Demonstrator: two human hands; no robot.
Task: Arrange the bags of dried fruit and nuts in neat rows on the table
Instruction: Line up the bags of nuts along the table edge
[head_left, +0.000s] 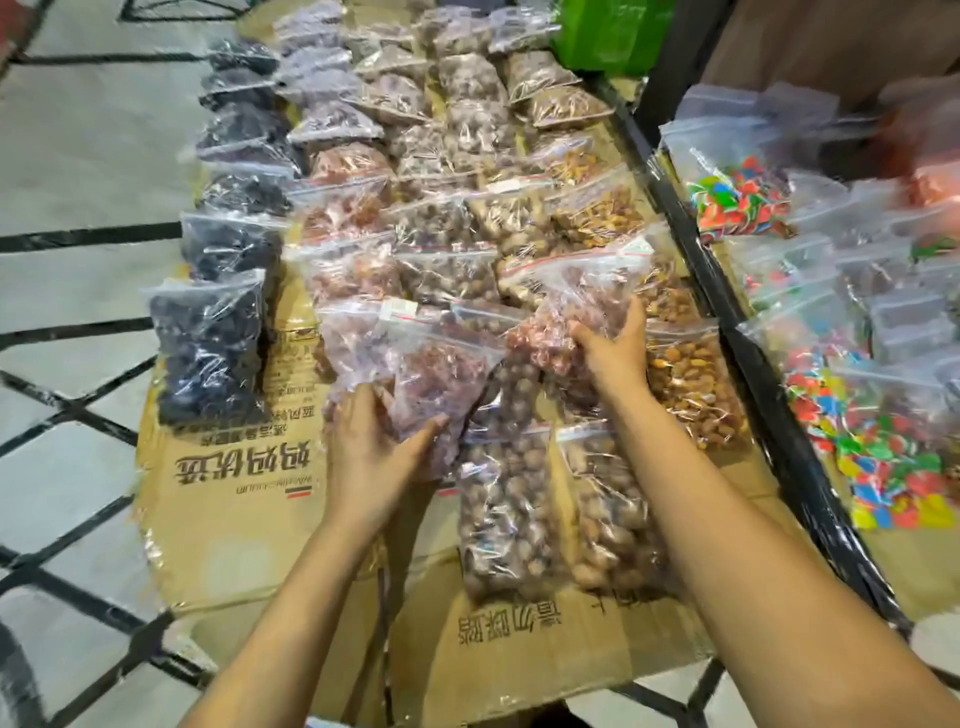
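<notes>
Clear zip bags of dried fruit and nuts lie in several rows on a table covered with flattened cardboard (223, 499). My left hand (371, 452) grips the near end of a bag of reddish dried fruit (441, 374) lying at an angle near the front. My right hand (615, 348) holds a second bag of reddish fruit (576, 306), lifted and tilted over the nut rows. A row of dark raisin bags (213, 353) runs along the left edge. Bags of round brown nuts (504, 519) and peanuts (613, 519) lie between my arms.
A black metal frame rail (727, 312) divides this table from a right-hand table with bags of colourful candy (883, 457). A green bag (613, 36) stands at the back. Tiled floor (78, 156) lies to the left. Bare cardboard shows at the near left.
</notes>
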